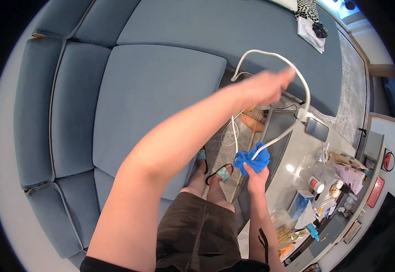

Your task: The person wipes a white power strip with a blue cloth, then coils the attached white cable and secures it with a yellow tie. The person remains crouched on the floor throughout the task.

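Observation:
My right hand (258, 178) grips a blue cloth (254, 161), which is bunched around a white cable (306, 90). The cable leaves the cloth on both sides. One stretch rises in a wide loop past the coffee table's edge, and the other runs down toward the floor. My left hand (270, 86) is stretched forward across my view, blurred, with its fingertips closed on the loop near its upper right. The blur hides the exact hold. More cable lies coiled on the floor, partly behind my left arm.
A blue-grey sofa (160, 91) wraps the left and far side. The coffee table (282, 163) at right carries a phone (317, 129), a white pill bottle (315, 184) and plastic bags. An orange dustpan (252, 123) and a broom (258, 115) lie between sofa and table, near my slippered feet.

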Motion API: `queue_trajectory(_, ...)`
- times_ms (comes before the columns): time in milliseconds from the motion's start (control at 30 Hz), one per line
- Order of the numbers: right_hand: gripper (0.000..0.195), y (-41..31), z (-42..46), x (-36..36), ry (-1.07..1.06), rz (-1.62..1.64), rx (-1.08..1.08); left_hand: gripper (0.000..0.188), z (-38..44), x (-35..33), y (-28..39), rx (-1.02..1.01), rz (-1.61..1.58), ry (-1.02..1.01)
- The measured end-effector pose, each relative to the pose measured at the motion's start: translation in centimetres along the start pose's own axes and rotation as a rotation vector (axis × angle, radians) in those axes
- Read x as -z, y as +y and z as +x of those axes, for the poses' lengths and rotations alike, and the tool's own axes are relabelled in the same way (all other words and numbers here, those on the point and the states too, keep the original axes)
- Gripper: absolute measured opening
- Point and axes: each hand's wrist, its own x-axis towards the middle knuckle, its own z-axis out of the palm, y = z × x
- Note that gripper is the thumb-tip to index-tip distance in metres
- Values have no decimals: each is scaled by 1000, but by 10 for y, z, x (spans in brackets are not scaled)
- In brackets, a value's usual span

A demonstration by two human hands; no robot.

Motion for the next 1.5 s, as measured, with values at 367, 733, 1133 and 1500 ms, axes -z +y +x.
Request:
queue_trajectory(367,25,6,-1,-15,-131,-399,238,41,-74,-18,-119,97,477,278)
queue_trajectory(733,20,69,71,-46,-142,-508,380,28,-102,-28,-80,-278,477,307)
queue_trajectory(1133,23,143,204,-66,-108,-514,280,41,-74,-8,-35,-372,440,284)
queue_trajectory(1500,19,198,185,-20,-154,-226,239,38,5,5,-51,-271,109,427)
